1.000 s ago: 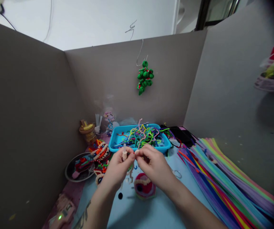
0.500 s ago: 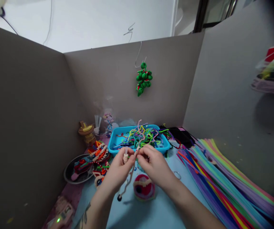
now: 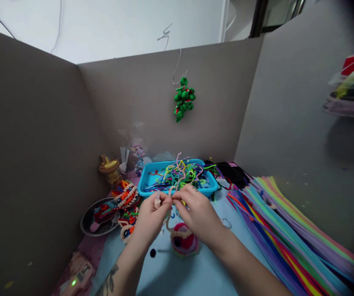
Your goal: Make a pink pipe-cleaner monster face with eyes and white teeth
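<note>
Just in front of the blue tray, my left hand (image 3: 152, 216) is closed in a pinch on a beige pipe cleaner (image 3: 168, 224). A small cream piece with a pale tip (image 3: 157, 202) also sticks up from its fingers. My right hand (image 3: 199, 210), closed too, pinches the same pipe cleaner close to the left fingertips. One part of the pipe cleaner arches above the fingers and another hangs below them. Under my hands lies a round pink-and-red fuzzy piece (image 3: 185, 242) with a beige strip. A black disc (image 3: 152, 253) rests to its left.
The blue tray (image 3: 143, 174) holds tangled pipe cleaner scraps. Bundles of coloured pipe cleaners (image 3: 288, 230) lie at right. On the left are a metal bowl (image 3: 84, 228), fuzzy figures (image 3: 127, 195) and a pink device (image 3: 80, 273). A green ornament (image 3: 184, 98) hangs against the grey partition (image 3: 127, 94).
The pipe cleaner's hanging length has swung from the lower left toward the pink-and-red piece, and a loop now stands above my fingers. The right hand has turned slightly; the view shifted a little.
</note>
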Action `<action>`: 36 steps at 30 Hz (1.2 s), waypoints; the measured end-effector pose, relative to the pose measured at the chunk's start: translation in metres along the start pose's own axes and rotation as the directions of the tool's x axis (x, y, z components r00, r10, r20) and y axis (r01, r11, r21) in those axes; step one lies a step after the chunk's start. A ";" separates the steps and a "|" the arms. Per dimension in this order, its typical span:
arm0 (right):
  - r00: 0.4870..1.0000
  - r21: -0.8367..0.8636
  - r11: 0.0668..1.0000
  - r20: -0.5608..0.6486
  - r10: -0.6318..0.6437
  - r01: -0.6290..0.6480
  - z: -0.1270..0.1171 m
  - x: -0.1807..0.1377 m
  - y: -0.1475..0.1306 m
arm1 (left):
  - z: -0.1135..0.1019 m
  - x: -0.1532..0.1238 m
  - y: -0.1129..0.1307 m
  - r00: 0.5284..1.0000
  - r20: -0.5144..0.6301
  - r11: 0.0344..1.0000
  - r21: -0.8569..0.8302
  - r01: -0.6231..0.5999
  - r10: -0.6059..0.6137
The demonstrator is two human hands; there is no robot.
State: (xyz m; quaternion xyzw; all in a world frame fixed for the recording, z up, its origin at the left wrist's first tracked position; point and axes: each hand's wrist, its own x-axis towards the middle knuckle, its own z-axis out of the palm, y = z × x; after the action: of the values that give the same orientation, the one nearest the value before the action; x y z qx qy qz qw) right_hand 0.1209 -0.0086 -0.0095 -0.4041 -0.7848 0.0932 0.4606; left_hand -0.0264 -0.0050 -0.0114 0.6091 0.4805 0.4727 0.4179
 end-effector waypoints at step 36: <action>0.964 -0.013 0.985 -0.204 0.168 -0.174 0.000 0.005 0.015 | -0.004 -0.010 0.007 0.958 0.116 0.930 0.234 -0.284 0.263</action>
State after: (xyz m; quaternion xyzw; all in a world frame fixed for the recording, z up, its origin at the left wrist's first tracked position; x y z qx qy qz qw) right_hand 0.1283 0.0049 -0.0145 -0.4845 -0.6974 0.0790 0.5221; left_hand -0.0302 -0.0161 -0.0052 0.7366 0.4287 0.4367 0.2880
